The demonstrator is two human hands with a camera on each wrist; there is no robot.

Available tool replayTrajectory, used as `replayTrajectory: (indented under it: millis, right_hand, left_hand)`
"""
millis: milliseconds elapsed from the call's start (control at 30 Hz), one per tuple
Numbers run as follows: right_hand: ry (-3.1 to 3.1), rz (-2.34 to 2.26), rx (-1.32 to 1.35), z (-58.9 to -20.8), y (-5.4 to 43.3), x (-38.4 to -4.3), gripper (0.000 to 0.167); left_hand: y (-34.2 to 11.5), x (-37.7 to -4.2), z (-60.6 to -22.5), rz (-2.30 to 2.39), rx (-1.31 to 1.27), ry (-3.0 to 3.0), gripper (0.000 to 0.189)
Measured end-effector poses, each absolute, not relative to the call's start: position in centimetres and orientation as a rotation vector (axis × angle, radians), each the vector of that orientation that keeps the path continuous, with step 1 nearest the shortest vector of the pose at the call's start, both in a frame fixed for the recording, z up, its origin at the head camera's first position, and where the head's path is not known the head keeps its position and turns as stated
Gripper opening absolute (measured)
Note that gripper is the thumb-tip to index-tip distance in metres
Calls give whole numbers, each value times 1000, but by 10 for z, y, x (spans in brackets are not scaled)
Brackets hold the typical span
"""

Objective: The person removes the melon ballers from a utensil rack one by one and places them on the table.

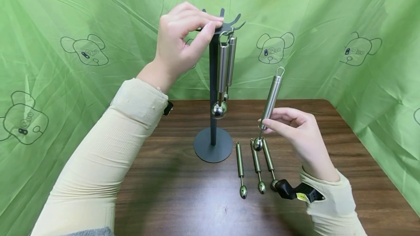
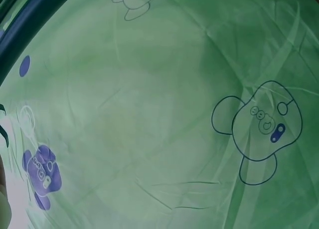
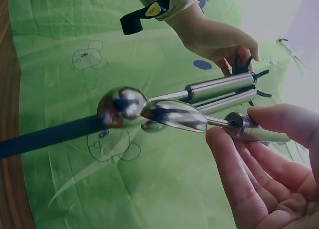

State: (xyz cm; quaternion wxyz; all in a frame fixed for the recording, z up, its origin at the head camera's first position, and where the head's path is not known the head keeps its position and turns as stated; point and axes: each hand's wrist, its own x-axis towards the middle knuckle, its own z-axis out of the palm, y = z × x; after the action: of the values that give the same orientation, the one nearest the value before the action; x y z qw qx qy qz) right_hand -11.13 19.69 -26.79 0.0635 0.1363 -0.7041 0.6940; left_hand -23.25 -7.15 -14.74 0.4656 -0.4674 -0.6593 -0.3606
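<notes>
My left hand [image 1: 185, 35] pinches the top of a black hook stand [image 1: 213, 126] between thumb and fingers. Two steel melon ballers [image 1: 223, 68] hang by their loops from its front right hooks, heads down. In the right wrist view their handles run side by side toward the left hand [image 3: 219, 42]. To the right of the stand, my right hand [image 1: 295, 130] holds another melon baller [image 1: 272, 97] at the lower end of its handle, loop up and head down. Its oval scoop [image 3: 174, 115] shows close up. The left wrist view shows mostly cloth.
Three more melon ballers [image 1: 240, 159] lie on the brown wooden table [image 1: 183, 199], right of the stand's round base, heads toward me. Green cloth [image 1: 131, 17] with printed bear outlines walls in the back and sides. A small black camera [image 1: 295, 190] sits on the right wrist.
</notes>
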Motion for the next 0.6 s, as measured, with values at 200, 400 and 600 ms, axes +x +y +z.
replayTrajectory:
  millis: [200,400,600]
  right_hand:
    - [-2124,2107,405,-274,205,-108,17]
    - [-2136,2097,384,-281,215,-105,17]
    - [-2138,2134,362,-288,225,-104,19]
  left_hand:
    - [-72,-233,-145,-924,-1142,-1648,25]
    - [-74,-234,-145,-972,-1154,-1654,30]
    - [-75,-235,-145,-1015,-1158,-1663,34]
